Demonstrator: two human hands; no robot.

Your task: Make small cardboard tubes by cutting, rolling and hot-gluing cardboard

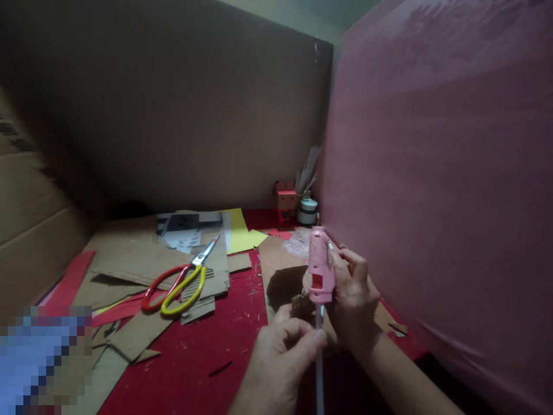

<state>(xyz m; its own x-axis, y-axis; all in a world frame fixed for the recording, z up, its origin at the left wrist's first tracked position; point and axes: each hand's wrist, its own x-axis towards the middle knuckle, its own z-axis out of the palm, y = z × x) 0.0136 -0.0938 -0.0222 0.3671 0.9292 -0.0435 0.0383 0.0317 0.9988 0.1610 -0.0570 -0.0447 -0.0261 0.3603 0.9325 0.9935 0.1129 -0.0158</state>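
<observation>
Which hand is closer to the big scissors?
The left. The left hand, pinching the glue stick, is to the right of the scissors; the right hand, holding the pink glue gun, is farther right.

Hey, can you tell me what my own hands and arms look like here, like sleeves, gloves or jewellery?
Your left hand and right hand are ungloved. No sleeve shows on your right forearm, which is bare to the picture's edge. I see no watch, bracelet or ring, though some fingers are partly hidden.
</observation>
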